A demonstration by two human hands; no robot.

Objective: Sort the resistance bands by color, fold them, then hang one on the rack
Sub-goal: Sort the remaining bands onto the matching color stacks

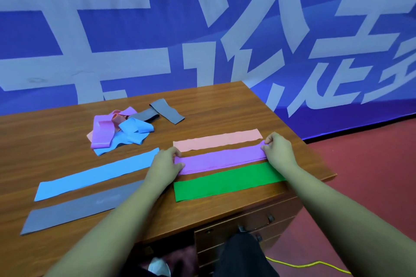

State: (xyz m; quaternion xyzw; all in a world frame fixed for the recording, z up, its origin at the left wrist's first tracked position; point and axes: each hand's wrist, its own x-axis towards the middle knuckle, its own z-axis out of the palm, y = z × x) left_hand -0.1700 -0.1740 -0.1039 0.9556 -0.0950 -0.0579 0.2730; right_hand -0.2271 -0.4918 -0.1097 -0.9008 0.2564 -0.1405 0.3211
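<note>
Head view: a person at a wooden counter (225, 101) holds a purple band (220, 159) by its two short ends, the left hand (165, 162) pinching the left end and the right hand (278, 149) pinching the right, each grip closed on the material with thumb over curled fingers. The band lies flat near the counter's right edge, its long axis running roughly along the front edge and climbing slightly toward the far right corner; layered edges along its near side suggest several purple bands stacked. It sits between a pink band (217, 140) on the far side and a green band (225, 181) on the near side, close to both. A blue band (96, 174) and a grey band (78, 206) lie parallel toward the front left corner, and an unsorted heap (126, 128) of purple, blue, pink and grey bands sits nearer the back edge. With one hand at each end, neither is nearer; a fold would likely carry one end along the long axis to meet the other. No rack is in view. A blue banner (157, 29) hangs behind.
</note>
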